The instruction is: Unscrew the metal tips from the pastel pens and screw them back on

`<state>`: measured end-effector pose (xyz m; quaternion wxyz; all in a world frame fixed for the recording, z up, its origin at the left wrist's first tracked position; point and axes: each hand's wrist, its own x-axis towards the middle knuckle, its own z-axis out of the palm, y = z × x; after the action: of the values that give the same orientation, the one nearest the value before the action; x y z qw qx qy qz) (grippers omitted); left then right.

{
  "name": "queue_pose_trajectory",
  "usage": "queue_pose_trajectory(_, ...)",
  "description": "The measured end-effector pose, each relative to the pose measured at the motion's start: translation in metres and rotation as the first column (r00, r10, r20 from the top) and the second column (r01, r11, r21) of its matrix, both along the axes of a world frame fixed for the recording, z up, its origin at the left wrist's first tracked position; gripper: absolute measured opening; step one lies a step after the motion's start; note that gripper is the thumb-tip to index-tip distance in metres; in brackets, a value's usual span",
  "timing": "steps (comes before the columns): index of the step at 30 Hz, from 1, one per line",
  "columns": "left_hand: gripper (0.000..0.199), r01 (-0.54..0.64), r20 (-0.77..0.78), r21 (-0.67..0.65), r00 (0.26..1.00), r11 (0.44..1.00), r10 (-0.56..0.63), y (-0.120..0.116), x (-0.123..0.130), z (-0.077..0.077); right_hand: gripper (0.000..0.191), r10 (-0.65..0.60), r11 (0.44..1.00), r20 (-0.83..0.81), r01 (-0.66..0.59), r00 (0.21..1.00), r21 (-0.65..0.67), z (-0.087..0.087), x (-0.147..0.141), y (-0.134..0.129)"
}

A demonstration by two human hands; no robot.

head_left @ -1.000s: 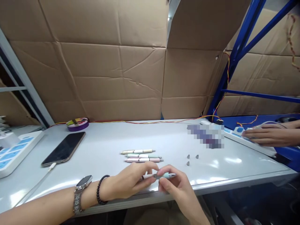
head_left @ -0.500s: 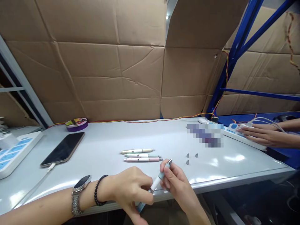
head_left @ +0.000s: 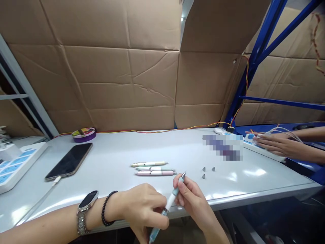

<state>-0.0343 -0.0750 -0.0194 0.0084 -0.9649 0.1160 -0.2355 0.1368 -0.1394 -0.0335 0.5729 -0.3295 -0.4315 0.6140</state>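
Observation:
A light blue and white pen (head_left: 169,202) with a silver tip slants between my hands at the table's front edge. My right hand (head_left: 191,200) pinches its blue grip near the tip. Wrapped round the rear part of the same pen are the fingers of my left hand (head_left: 146,210). Beyond them lie a yellow pen (head_left: 149,164), a green pen (head_left: 153,168) and a pink pen (head_left: 154,173), side by side. Three small grey cone-shaped pieces (head_left: 203,176) stand to the right of the pens.
At the left are a phone (head_left: 69,161) on a cable, a purple tape roll (head_left: 83,135) and a power strip (head_left: 22,166). Another person's hands (head_left: 281,144) rest by a power strip at the right. Cardboard (head_left: 114,67) walls the back; a blurred patch covers something near the back right.
The fingers of my left hand have shifted on the pen, and more of its rear part shows. The other person's hands have moved slightly left.

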Motion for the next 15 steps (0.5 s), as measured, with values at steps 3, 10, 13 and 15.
queue_pose_trajectory(3, 0.062, 0.002, 0.034, -0.023, 0.999, 1.0, -0.001, -0.0015, -0.0007, -0.0028, 0.033, 0.015, 1.0, 0.059, -0.016, 0.998, 0.019, -0.001, 0.0007, 0.0004)
queue_pose_trajectory(10, 0.049, -0.011, -0.007, -0.003, 1.0, 1.0, 0.011, 0.002, -0.0016, -0.0026, 0.034, -0.013, 1.0, 0.053, 0.012, 0.999, 0.022, 0.0012, -0.0003, -0.0016)
queue_pose_trajectory(13, 0.044, -0.034, 0.007, 0.025, 0.999, 0.999, 0.034, 0.0024, -0.0019, -0.0043, 0.034, -0.02, 1.0, 0.049, 0.019, 0.999, 0.021, 0.0016, 0.0, -0.0018)
queue_pose_trajectory(15, 0.04, -0.049, 0.024, 0.049, 0.999, 0.998, 0.048, 0.0011, -0.0023, -0.0051, 0.034, -0.019, 1.0, 0.064, 0.017, 0.998, 0.024, 0.0015, 0.001, -0.0018)
